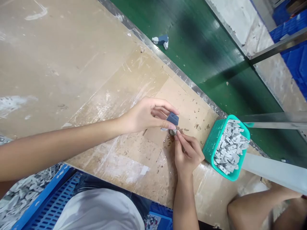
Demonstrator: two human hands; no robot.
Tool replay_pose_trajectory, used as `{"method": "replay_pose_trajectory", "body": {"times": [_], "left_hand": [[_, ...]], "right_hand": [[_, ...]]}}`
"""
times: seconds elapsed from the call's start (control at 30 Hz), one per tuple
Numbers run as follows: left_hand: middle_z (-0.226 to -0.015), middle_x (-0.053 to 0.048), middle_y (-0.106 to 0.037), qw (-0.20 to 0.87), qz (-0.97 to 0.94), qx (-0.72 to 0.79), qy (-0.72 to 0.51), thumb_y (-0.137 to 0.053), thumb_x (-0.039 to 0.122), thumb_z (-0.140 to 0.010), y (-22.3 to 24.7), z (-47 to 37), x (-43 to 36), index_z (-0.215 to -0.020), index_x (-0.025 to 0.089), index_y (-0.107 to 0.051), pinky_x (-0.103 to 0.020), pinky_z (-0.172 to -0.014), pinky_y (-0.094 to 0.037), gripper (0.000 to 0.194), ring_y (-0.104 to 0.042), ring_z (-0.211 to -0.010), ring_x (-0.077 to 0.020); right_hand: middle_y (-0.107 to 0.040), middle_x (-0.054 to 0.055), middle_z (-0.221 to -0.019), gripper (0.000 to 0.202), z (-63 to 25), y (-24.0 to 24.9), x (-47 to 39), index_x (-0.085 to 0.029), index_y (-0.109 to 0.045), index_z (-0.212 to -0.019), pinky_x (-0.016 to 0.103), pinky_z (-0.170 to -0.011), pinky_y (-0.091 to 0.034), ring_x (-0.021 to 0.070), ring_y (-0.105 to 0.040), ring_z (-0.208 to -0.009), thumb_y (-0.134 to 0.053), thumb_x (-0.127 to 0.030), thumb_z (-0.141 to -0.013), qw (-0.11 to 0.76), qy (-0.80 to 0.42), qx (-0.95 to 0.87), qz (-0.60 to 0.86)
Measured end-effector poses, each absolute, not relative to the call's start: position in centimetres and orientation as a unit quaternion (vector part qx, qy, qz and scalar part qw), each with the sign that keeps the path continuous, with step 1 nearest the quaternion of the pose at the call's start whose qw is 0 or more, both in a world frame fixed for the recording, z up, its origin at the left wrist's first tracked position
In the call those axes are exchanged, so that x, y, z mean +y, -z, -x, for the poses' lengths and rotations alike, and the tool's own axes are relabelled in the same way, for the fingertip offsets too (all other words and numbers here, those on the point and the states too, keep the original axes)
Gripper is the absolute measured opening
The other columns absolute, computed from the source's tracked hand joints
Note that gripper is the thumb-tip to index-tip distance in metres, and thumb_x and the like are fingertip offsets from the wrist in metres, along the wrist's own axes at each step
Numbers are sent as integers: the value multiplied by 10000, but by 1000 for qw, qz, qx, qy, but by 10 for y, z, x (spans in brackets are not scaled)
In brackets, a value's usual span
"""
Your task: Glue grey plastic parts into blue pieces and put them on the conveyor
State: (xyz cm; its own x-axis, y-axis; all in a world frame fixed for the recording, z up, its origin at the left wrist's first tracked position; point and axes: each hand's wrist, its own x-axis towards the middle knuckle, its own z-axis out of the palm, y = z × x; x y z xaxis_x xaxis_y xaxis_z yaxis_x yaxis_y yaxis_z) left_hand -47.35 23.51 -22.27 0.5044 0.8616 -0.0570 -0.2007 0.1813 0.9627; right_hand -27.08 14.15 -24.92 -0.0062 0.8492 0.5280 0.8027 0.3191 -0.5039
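Near the middle of the wooden bench, my left hand [158, 115] is closed around a small dark blue plastic piece [173, 118], gripped between thumb and fingers. A pale part shows beneath that piece, partly covered by the thumb. My right hand [188, 148] pinches a small light grey piece [173, 131] against the underside of the blue one. Whether the two pieces are joined is hidden by my fingertips. Below them a small dark round thing [171, 138] shows on the bench, too covered to make out.
A turquoise basket [208, 145] full of small grey pieces stands to the right. Beyond the metal edge runs a green belt [192, 41] carrying a blue-and-white assembled piece [163, 40]. A blue crate [45, 195] with grey pieces sits lower left. Another person's arm [259, 204] rests at lower right.
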Motion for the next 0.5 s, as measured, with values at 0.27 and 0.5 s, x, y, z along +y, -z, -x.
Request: {"method": "replay_pose_trajectory", "body": {"times": [0.27, 0.5], "left_hand": [[-977, -74, -724, 708, -509, 319, -372, -838, 207, -669, 227, 472, 232, -1075, 140, -711, -311, -861, -548, 430, -684, -896, -176], [-942, -91, -737, 742, -473, 333, -340, -876, 293, -613, 229, 470, 227, -980, 118, -705, -353, -878, -553, 441, -701, -866, -203]], "right_hand": [[-703, 21, -920, 388, 271, 245, 141, -289, -711, -1101, 270, -676, -564, 127, -672, -778, -703, -59, -788, 418, -12, -695, 585], [-707, 27, -954, 406, 272, 241, 140, -304, -699, -1123, 293, -723, -572, 139, -681, -831, -685, -55, -803, 427, -7, -691, 583]]}}
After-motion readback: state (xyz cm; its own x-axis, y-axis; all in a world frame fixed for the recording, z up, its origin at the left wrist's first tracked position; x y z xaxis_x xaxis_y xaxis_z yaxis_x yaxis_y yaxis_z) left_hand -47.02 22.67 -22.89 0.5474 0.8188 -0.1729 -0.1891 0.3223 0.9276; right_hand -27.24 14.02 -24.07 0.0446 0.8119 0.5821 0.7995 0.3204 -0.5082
